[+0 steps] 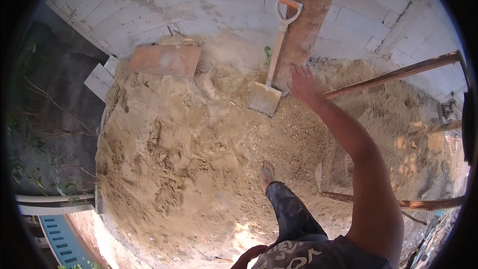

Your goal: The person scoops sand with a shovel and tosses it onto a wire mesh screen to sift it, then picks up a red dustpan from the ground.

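While the sand heap (199,139) fills the ground, the right hand (302,82) reaches out open, holding nothing.
The shovel (271,65) stands at the heap's far edge, blade sunk, handle against a post (306,20), just left of that hand; the left hand (246,256), cut off low, cannot be read.
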Motion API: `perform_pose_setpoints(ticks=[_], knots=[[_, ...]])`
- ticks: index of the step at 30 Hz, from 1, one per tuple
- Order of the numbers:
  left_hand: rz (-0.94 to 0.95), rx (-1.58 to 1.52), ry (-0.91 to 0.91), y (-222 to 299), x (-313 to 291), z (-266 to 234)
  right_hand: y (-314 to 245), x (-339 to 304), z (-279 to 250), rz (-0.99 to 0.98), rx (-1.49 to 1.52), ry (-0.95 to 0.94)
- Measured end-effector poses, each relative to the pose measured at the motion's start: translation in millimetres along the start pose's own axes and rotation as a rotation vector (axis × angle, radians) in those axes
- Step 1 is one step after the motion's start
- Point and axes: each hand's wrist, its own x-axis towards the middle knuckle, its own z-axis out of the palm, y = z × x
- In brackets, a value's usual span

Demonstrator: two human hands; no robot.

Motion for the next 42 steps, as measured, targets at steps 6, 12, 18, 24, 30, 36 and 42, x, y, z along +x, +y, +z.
perform_pose_setpoints(ticks=[6, 12, 18, 24, 30, 36, 42], knots=[[0.139, -0.104, 0.189, 102.1, -48.1, -38.6, 84.3, 244.3, -57.5, 0.162, -0.341, 0.487], [0.393, -0.173, 0.283, 147.7, -72.2, -45.9, 74.5, 251.7, -55.3, 0.164, -0.257, 0.352], [0.309, -0.021, 0.328, 112.6, -83.0, -92.6, -69.1, 85.8, -116.4, 0.119, 0.205, -0.056], [0.341, 0.828, 0.105, 21.6, -63.7, -138.0, -215.3, -217.5, -133.3, 0.201, 0.413, -0.370], [0.317, 0.916, 0.304, -117.4, -64.6, -178.9, -389.7, -430.8, -88.6, 0.209, 0.622, -0.216], [0.295, 0.118, 0.304, -170.4, -141.5, -166.6, -430.7, -574.0, -222.8, 0.493, 0.871, 0.026], [0.577, -0.125, -0.339, -159.0, -87.8, -162.2, -454.3, -726.9, -284.4, 0.430, 1.143, -0.086]])
